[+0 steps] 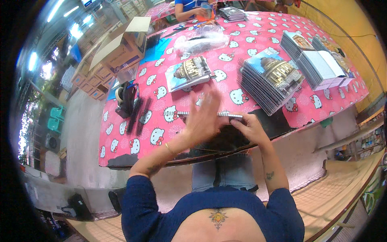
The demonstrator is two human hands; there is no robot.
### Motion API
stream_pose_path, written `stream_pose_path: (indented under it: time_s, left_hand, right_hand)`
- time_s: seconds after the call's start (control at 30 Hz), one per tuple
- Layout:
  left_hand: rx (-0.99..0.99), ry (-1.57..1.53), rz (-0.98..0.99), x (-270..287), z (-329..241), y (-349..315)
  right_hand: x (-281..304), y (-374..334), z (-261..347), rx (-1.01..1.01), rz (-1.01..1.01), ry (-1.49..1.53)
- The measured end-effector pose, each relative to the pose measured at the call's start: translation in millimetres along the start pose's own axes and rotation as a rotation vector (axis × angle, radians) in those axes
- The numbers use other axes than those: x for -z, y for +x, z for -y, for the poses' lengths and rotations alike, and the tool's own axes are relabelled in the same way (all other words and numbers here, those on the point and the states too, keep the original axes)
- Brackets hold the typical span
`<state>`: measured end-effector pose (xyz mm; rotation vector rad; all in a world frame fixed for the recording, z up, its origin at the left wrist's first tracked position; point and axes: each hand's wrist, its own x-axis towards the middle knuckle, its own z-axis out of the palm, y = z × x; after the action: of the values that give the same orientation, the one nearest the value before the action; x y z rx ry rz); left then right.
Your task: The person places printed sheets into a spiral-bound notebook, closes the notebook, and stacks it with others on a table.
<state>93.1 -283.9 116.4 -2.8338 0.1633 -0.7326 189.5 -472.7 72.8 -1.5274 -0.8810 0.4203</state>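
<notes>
A spiral notebook (235, 116) is held nearly edge-on near the table's front edge, its coil pointing to the left. My right hand (250, 127) grips its right end, thumb against the edge. My left hand (204, 115) is blurred by motion over the notebook's middle, its fingers stretched upward and apart; it hides part of the notebook. Just beyond, a small pile of notebooks (188, 74) with a domed building on the cover lies flat. To the right stands a tall stack of similar spiral notebooks (271, 80).
Black binding coils (139, 117) and a tape dispenser (125, 99) lie at left. More notebooks (320, 68) are stacked at far right. A cardboard box (123, 50) and clear plastic wrap (201, 40) sit farther back. Across the pink table (157, 137), another person (189, 10) handles something.
</notes>
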Motion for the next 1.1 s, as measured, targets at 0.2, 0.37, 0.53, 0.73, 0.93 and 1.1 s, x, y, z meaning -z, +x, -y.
stream_pose_path:
  time_s: [0.2,0.37,0.53,0.73,0.93,1.1]
  left_hand:
    - [-0.258,-0.119,0.017,-28,-18,-41]
    - [-0.189,-0.166,0.025,-26,-21,-35]
    - [-0.049,-0.202,0.116,-11,-16,-7]
    - [0.009,-0.386,-0.075,16,-22,-4]
    - [0.007,-0.564,-0.138,2,-13,5]
    - [0.034,-0.583,-0.181,4,-17,5]
  right_hand:
    - [-3,3,-10,0.124,-0.006,-0.062]
    - [-2,2,-7,0.058,0.003,-0.135]
    - [-4,5,-11,0.003,0.001,-0.111]
    - [-5,0,-10,0.08,-0.021,-0.04]
    - [23,-10,21,-0.001,-0.097,0.07]
    - [33,6,39,-0.036,0.024,-0.116]
